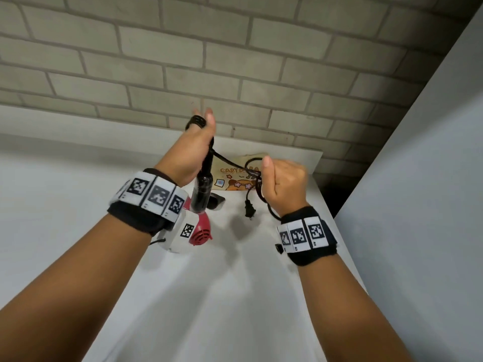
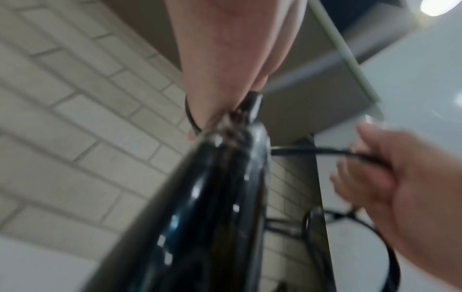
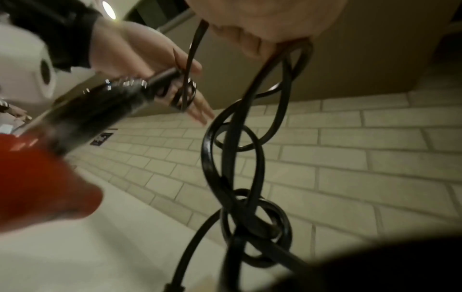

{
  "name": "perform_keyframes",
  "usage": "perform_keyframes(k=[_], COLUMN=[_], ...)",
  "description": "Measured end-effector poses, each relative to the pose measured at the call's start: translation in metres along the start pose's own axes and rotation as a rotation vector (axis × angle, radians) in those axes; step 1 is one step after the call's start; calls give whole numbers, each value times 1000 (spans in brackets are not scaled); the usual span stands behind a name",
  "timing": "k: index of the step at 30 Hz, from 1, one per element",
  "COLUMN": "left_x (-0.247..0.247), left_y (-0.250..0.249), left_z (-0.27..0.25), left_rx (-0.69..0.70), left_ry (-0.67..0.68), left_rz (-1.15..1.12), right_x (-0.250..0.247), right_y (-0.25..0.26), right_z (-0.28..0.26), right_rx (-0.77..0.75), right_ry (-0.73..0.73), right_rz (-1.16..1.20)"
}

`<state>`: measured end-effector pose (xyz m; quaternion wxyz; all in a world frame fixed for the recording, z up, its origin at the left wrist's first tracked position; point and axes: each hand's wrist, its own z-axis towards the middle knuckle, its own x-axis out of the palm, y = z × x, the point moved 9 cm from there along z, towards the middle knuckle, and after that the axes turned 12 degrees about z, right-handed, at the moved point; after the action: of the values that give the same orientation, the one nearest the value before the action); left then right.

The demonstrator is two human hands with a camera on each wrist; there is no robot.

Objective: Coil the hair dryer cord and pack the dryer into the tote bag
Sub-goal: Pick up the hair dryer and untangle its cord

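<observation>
My left hand (image 1: 200, 145) holds the hair dryer up by its glossy black handle (image 1: 200, 189), thumb against the handle's cord end. The red body (image 1: 202, 232) hangs below, above the table. A few turns of the black cord (image 1: 227, 158) are wound round my straight left fingers (image 3: 197, 110). To the right, my right hand (image 1: 283, 184) grips the cord in a fist; tangled loops (image 3: 235, 158) and the plug (image 1: 249, 209) dangle under it. The beige printed tote bag (image 1: 241, 176) lies flat on the table behind both hands.
The white table (image 1: 235, 283) runs back to a pale brick wall (image 1: 235, 61). A white panel (image 1: 431, 205) stands close on the right, past the table's right edge. A small dark object (image 1: 217, 202) sits on the table behind the dryer.
</observation>
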<state>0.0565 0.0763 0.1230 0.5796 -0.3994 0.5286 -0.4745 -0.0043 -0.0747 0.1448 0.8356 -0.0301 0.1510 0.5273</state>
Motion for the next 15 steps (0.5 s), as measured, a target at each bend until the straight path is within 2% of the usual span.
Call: perform_keyframes(k=[1,3,6,9,11,13,15], left_x=[5,16,24,23,24,27,30], left_y=[1,0,-2,-9,-17,-16,-17], left_z=[-1,1,2,-2,-8,-12,-17], left_rx=[-23,20,114,183,254,233,217], left_ry=[1,34,57,26,9,62,130], left_rz=[214,491,679,719,635,433,328], right_x=[-2,-3,-4,-2,3,13,29], right_y=[6,16,20,9,-8,-30,-51], right_z=[10,29,57,75,83,87,82], right_rx=[-31,-90,-132,-60,77,277,495], right_ry=[-12,-37,-86,-129,-114,-22,128], right_rz=[12,12,-25,-83,-78,-14,122])
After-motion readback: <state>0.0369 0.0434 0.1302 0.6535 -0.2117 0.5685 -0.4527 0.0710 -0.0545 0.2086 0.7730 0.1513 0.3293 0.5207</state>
